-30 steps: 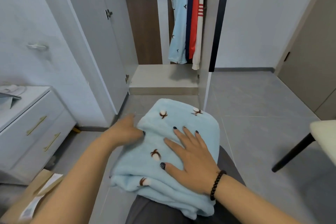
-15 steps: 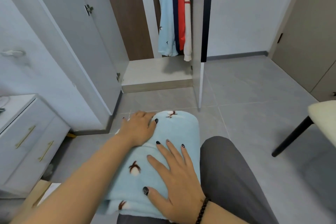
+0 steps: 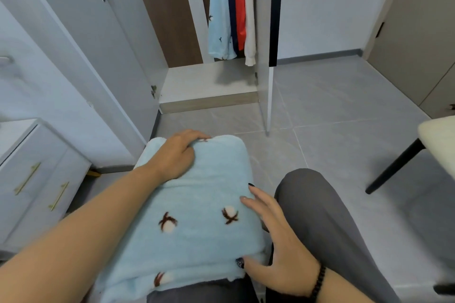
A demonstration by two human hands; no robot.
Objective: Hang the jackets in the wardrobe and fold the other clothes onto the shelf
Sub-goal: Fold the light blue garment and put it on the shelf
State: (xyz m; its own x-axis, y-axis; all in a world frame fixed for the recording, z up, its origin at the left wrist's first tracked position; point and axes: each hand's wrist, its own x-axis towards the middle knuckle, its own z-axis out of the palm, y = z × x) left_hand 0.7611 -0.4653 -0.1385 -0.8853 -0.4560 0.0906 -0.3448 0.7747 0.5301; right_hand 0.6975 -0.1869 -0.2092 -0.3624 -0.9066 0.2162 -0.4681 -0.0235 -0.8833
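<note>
Folded light-blue fleece garment (image 3: 197,214): lower centre of frame, lying across the lap on the grey-trousered left thigh; brown-and-white cotton-boll motifs on top; several layers visible at the near edge.

Left hand (image 3: 176,155): palm down on the far end of the garment, fingers (image 3: 197,136) curled over its far edge and gripping the fabric.

Right hand (image 3: 273,236): at the garment's right edge, lower right of centre; fingers (image 3: 256,200) spread apart and nearly straight, lying along the side of the fabric, thumb pressed to the near right corner; dark nail polish; black bead bracelet (image 3: 318,280) at the wrist.

Right knee (image 3: 310,194): grey trousers, just right of the garment.

Wardrobe (image 3: 209,81): upper centre, doors open; pale base shelf bare at the front.

Hanging clothes (image 3: 231,7): top centre, inside the wardrobe; light-blue patterned, navy, red, and white with red stripes, side by side.

Drawer unit (image 3: 37,179): left edge, white, two brass bar handles.

Chair (image 3: 418,150): right edge, cream seat, black leg.

Floor (image 3: 332,118): grey tiles.
</note>
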